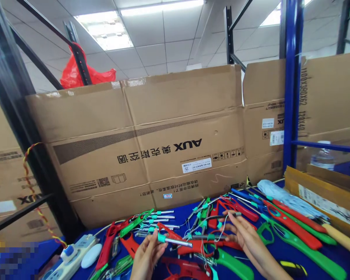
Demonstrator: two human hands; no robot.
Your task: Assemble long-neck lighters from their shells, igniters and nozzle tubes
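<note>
My left hand (pixel 148 254) is closed in a pinch on a metal lighter tube (pixel 179 242) with teal tape at its near end; the tube points right. To its right, my right hand (pixel 242 233) is closed by its fingertips on a thin dark rod (pixel 226 216), with a thin white wire hanging by the fingers. Under and between the hands lie red lighter casings (pixel 189 268), a green casing (pixel 233 264) and more taped metal tubes with loose wires. Several taped metal tubes (pixel 163 217) lie together beyond my left hand.
A white power strip (pixel 72 260) and a white oval object (pixel 91 256) lie at left. Green and red lighters (pixel 309 249), a yellow-black tool (pixel 293 268), a bluish bundle (pixel 288 198) and an open carton (pixel 323 198) are at right. Cardboard (pixel 163 112) stands behind.
</note>
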